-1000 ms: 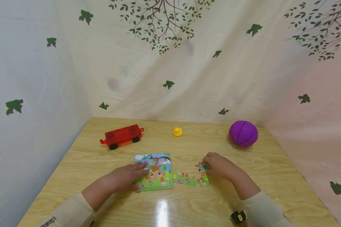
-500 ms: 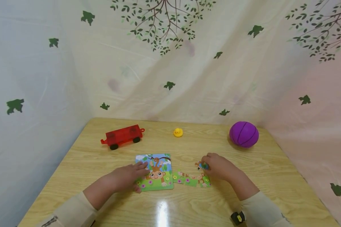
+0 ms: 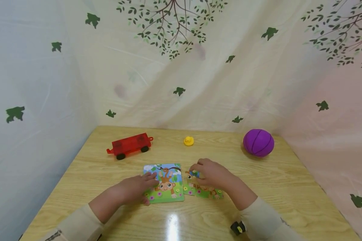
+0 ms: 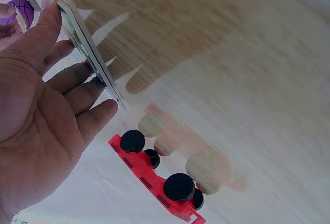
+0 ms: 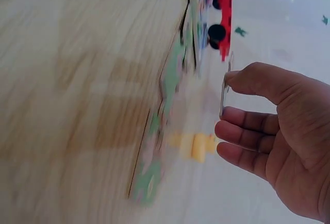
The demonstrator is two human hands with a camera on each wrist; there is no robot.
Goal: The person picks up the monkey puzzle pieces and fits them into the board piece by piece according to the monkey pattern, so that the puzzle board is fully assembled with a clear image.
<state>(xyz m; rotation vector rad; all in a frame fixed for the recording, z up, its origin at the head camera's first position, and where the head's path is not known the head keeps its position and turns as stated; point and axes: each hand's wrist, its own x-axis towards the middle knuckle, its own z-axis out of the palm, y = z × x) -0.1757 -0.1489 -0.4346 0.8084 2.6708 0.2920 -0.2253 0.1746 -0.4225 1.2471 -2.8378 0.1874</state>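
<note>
My left hand (image 3: 132,189) rests with straight, spread fingers on the left part of a square monkey picture puzzle (image 3: 169,196). The left wrist view shows the hand (image 4: 44,110) along that board's thin edge (image 4: 93,54). Just right of the board, my right hand (image 3: 212,174) pinches a puzzle piece (image 3: 189,176) with an animal's head on it. In the right wrist view this piece (image 5: 225,96) is seen edge-on between thumb and fingers, raised off the table. Below it lies a row of joined puzzle pieces (image 3: 202,193), partly hidden by the right hand.
A red toy wagon (image 3: 131,145) stands at the back left of the wooden table (image 3: 157,222). There is a yellow rubber duck (image 3: 188,141) at the back middle and a purple ball (image 3: 258,143) at the back right. A printed curtain (image 3: 144,83) hangs behind.
My right hand has carried the pinched puzzle piece leftward, from the right end of the row to beside the board. The left hand has stayed in place.
</note>
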